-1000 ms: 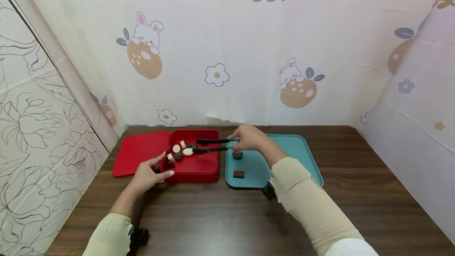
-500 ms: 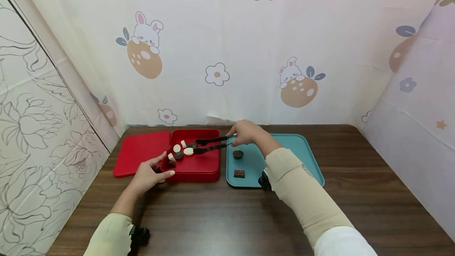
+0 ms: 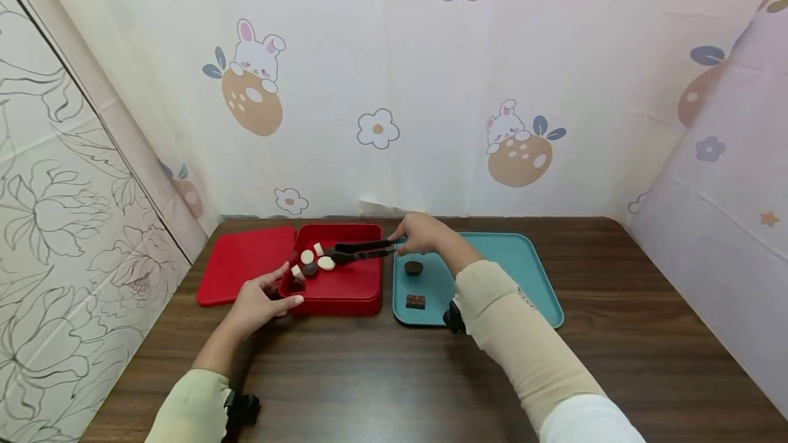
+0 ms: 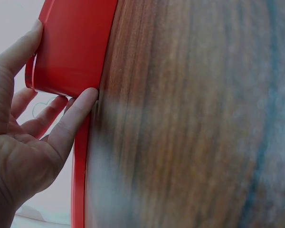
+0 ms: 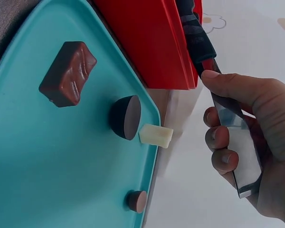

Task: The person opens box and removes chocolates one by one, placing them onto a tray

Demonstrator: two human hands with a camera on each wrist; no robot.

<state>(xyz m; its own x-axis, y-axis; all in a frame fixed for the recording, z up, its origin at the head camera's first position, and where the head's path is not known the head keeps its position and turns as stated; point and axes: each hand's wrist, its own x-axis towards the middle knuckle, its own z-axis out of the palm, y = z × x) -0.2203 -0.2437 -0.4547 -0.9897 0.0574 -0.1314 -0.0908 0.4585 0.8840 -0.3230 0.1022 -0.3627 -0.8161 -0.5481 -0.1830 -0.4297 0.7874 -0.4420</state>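
My right hand (image 3: 421, 232) grips a pair of metal tongs (image 5: 241, 147) with black tips, reaching over the right wall of the red box (image 3: 345, 307). Inside the box, at its left, lie several chocolates, among them a white one (image 3: 326, 263) and a dark one (image 3: 310, 269). The tong tips lie close together by another dark piece; whether they pinch it I cannot tell. My left hand (image 3: 258, 303) holds the box's front left corner, with its thumb (image 4: 80, 111) along the front and other fingers round the side.
A teal tray (image 3: 511, 279) to the right bears a brown rectangular chocolate (image 5: 69, 75), a dark domed one (image 5: 126, 117), a white piece (image 5: 156, 136) and a small brown one (image 5: 137, 201). The red lid (image 3: 243, 269) lies left of the box. A patterned curtain (image 3: 418, 87) hangs behind.
My right hand has shifted slightly left, and the tongs' arms have drawn closer together over the box. The left hand has stayed at the corner.
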